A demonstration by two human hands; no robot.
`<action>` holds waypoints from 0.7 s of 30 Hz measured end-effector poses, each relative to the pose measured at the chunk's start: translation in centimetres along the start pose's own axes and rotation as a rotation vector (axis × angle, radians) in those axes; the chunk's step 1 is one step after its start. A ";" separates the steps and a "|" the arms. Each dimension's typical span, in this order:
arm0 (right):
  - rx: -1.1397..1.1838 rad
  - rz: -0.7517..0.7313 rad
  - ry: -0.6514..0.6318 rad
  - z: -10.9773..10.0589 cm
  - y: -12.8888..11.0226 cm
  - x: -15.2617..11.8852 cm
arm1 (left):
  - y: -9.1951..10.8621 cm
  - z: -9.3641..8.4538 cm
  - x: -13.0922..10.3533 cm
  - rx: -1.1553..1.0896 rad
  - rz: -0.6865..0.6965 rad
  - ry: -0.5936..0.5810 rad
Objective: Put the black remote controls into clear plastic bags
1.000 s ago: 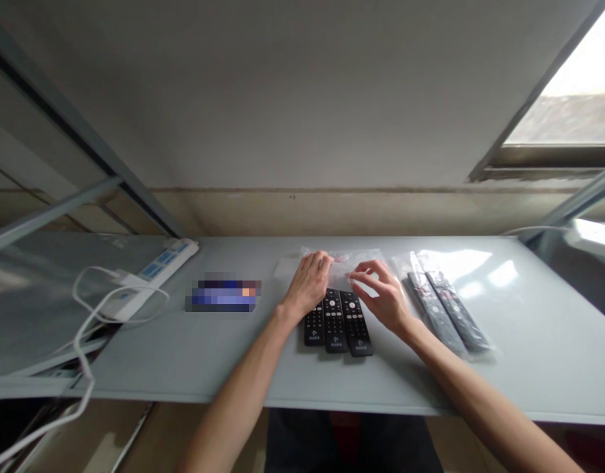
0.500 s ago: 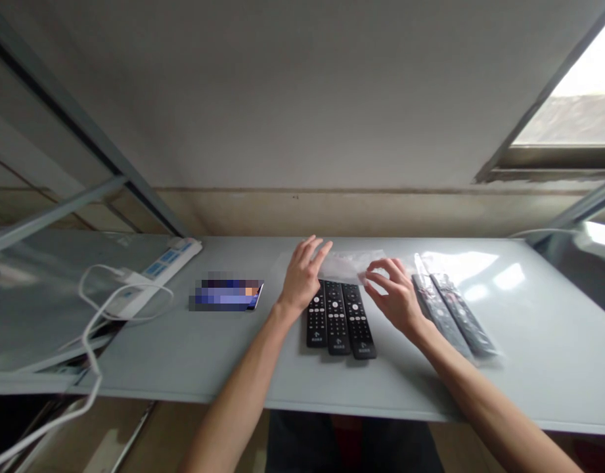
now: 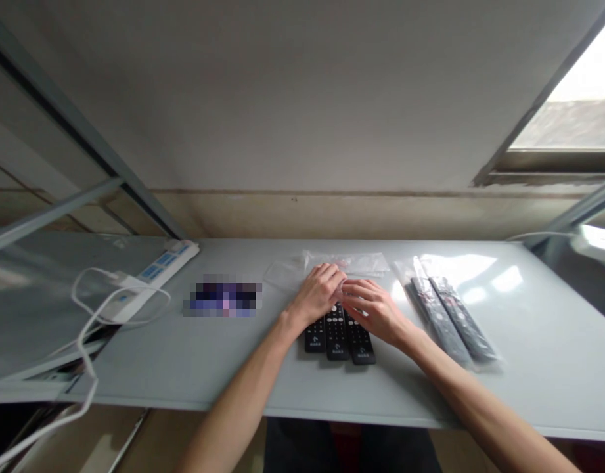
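Observation:
Three black remotes [image 3: 336,338] lie side by side on the grey table, their upper ends covered by my hands. My left hand [image 3: 322,291] is closed over the left and middle remotes, fingertips pinching at something clear. My right hand [image 3: 374,307] meets it from the right, its fingers also closed; a bit of clear plastic shows between the two hands. Behind them lie clear plastic bags [image 3: 366,264]. To the right of my right hand rest two remotes in clear bags [image 3: 450,318].
A pixelated phone-like object [image 3: 226,299] lies left of my hands. Farther left is a white power strip [image 3: 154,279] with a white cable [image 3: 88,341] looping over the table's left side. Metal frame bars stand at both sides.
Both hands have come together over the upper ends of the remotes. My right hand has moved left and my left hand slightly right and down. The bags behind have shifted.

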State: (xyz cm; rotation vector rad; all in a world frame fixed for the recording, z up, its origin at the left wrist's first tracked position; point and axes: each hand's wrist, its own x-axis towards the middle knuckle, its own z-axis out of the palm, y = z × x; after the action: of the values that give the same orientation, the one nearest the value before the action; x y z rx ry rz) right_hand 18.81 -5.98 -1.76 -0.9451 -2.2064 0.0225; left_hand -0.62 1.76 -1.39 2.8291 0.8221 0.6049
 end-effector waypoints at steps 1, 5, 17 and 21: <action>0.021 -0.022 -0.029 0.0 -0.1 0.1 | 0.0 -0.1 0.0 0.003 0.008 -0.012; 0.038 -0.056 -0.133 -0.2 -0.5 0.7 | 0.2 -0.5 0.1 0.005 0.040 -0.058; -0.190 0.554 0.111 -0.8 -6.3 -5.3 | -0.1 -0.1 0.0 0.040 0.050 -0.041; -0.237 0.637 0.075 -0.1 -8.1 -8.6 | -0.2 0.1 0.0 0.038 0.056 -0.041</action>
State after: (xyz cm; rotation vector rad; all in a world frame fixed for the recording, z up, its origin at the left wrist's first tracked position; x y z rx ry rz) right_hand 17.84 -17.35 -4.67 -1.7173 -1.7813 0.0214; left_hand -0.69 1.95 -1.51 2.8979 0.7573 0.5422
